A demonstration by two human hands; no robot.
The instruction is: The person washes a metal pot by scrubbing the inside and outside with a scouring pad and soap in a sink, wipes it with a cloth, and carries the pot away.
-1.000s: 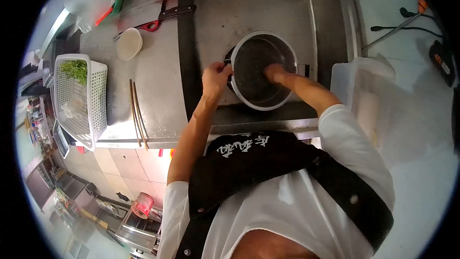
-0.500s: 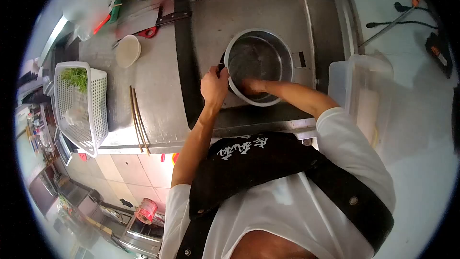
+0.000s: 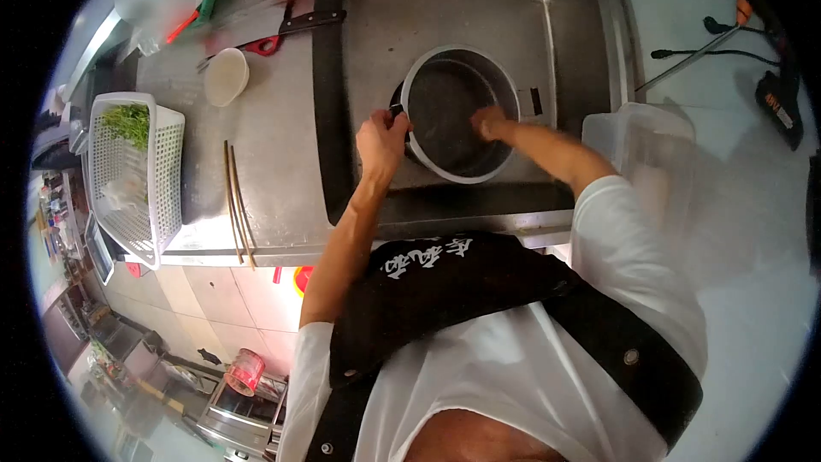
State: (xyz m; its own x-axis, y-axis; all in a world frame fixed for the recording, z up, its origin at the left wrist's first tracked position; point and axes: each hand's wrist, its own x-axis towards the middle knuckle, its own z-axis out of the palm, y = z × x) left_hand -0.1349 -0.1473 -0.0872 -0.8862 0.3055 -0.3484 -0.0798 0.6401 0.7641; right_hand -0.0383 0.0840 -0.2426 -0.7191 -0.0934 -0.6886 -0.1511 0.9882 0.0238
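A round metal pot stands in the sink, its dark inside facing me. My left hand is closed round the pot's black handle on the left side. Inside the pot, near its right wall, is my right hand, its fingers curled in and somewhat blurred. Whatever it may hold is hidden.
On the steel counter left of the sink lie a knife, chopsticks, red-handled scissors and a pale bowl. A white basket holds greens. To the right stands a clear plastic bin.
My right hand has moved from the pot's near side up and right along its inside wall. My left hand stays on the handle. The whole view has shifted slightly.
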